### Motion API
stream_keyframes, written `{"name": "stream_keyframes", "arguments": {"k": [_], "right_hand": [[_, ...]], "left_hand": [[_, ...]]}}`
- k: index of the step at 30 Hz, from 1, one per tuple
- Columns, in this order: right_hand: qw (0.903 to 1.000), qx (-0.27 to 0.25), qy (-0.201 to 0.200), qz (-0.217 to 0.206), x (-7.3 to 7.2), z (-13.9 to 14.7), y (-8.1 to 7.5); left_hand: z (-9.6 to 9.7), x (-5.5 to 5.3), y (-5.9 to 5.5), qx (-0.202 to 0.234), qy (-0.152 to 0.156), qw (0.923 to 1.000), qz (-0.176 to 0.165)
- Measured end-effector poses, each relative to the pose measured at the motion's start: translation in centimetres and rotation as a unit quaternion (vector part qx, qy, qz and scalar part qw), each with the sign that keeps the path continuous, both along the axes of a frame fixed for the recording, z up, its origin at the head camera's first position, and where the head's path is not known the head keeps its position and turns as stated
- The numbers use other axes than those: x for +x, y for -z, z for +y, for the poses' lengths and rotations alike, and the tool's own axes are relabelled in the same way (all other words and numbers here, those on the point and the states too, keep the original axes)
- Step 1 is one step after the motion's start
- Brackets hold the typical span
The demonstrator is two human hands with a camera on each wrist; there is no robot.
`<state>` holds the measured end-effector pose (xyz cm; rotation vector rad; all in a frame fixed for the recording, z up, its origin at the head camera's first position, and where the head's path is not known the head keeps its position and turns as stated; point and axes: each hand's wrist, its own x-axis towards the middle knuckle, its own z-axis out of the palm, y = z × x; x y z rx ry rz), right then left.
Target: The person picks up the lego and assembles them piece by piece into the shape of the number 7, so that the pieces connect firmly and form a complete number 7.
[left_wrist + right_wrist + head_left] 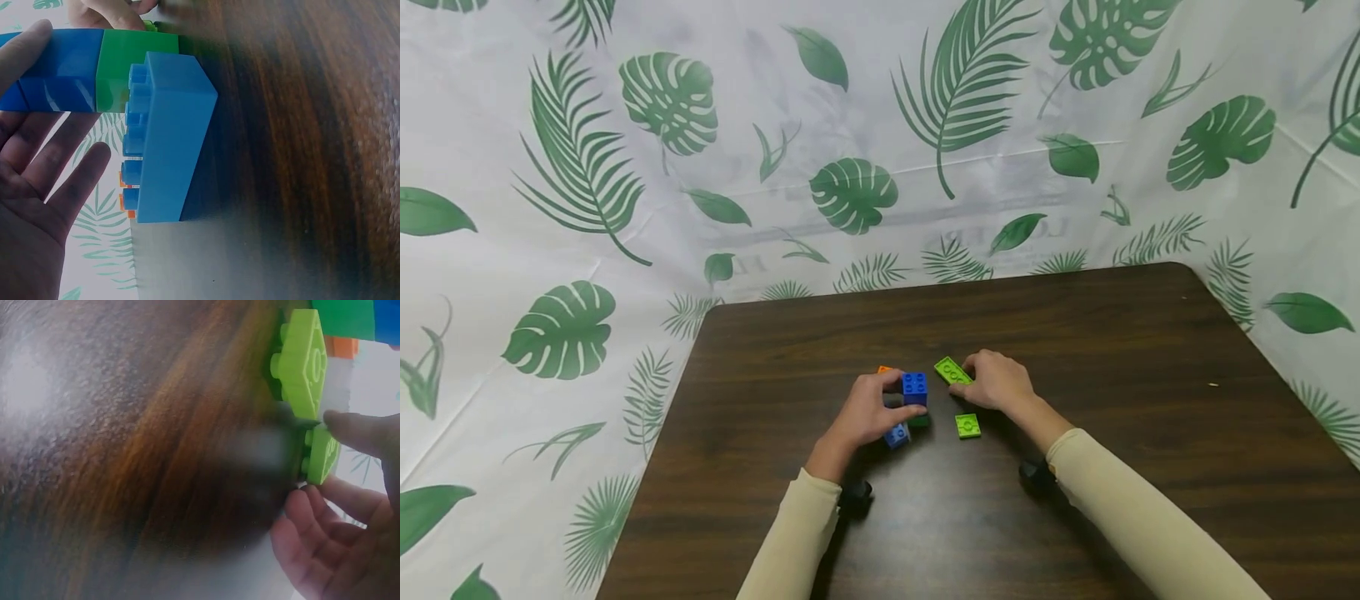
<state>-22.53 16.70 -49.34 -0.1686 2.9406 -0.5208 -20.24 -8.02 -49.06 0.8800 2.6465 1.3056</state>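
Observation:
My left hand (863, 408) grips a stack with thumb and fingers on its blue bricks (914, 387); a green brick (140, 59) forms its lower end, near the tabletop. A lighter blue sloped brick (172, 140) stands studs up beside the stack, partly behind the hand in the head view. My right hand (1002, 383) pinches a lime green oblong plate (951, 370) between thumb and fingers; its studs face the table. Nearer to me lies a square lime green plate (967, 426), also studs down, its hollow underside showing.
An orange brick (884, 369) shows behind the left hand, mostly hidden. The dark wooden table (775, 500) runs back to a white leaf-print sheet (880, 125). A small pale scrap (1213, 384) lies on the right side of the table.

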Motion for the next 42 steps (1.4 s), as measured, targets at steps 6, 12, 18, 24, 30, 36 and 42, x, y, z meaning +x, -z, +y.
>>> {"name": "stream_keyframes", "arguments": {"k": [6,12,18,24,30,36,42], "right_hand": [[0.9988,-0.048,0.008,-0.005,-0.3,0.4,0.3],[0.9939,-0.107,0.022,-0.01,-0.5,0.9,0.6],[0.9789,-0.197,0.04,-0.039,-0.4,1.1,0.3],[0.913,-0.39,0.059,-0.105,-0.4,0.7,-0.6],[0.8531,-0.497,0.038,-0.154,-0.1,0.0,-2.8],[0.8466,-0.503,0.011,-0.174,0.5,-0.8,-5.3],[0.8694,-0.476,-0.036,-0.126,1.5,-2.0,-6.8]], "left_hand": [[0.1,0.1,-0.1,0.0,-0.005,1.0,-0.003],[0.1,0.1,0.1,0.016,-0.001,0.9999,-0.005],[0.1,0.1,0.2,0.017,-0.004,0.9997,-0.015],[0.1,0.1,0.2,0.02,-0.008,0.9994,-0.025],[0.2,0.0,0.3,0.022,-0.005,0.9995,-0.022],[0.1,-0.1,0.4,0.029,0.002,0.9994,-0.019],[0.1,-0.1,0.4,0.022,0.001,0.9996,-0.018]]}}
